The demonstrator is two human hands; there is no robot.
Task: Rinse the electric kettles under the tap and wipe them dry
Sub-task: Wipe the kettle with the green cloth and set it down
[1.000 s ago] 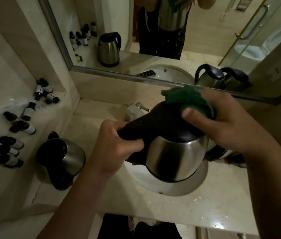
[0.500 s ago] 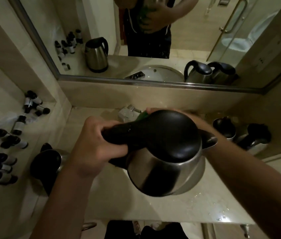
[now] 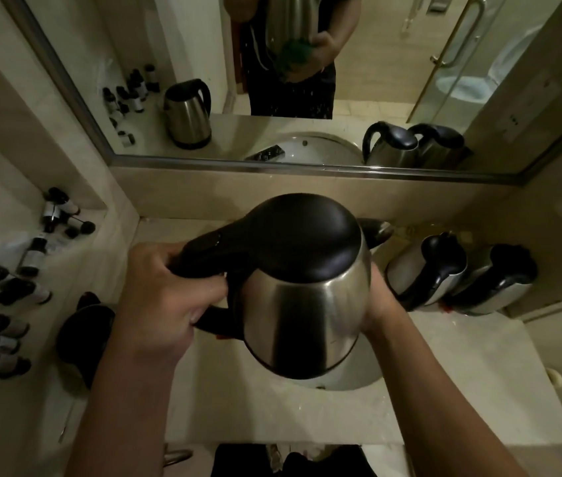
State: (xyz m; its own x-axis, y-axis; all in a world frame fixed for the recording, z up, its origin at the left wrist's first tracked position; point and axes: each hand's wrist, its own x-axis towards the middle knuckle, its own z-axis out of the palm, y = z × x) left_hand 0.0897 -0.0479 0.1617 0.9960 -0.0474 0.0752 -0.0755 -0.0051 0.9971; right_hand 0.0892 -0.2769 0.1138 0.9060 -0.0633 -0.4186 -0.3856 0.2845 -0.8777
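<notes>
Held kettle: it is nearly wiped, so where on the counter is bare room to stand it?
Bare counter lies right of the sink, in front of the two kettles by the wall. The left is crowded: another kettle, small bottles.

Held kettle (image 3: pixel 307 304): brushed steel body, matt black plastic lid; countertop (image 3: pixel 272 407): glossy pale marble.
</notes>
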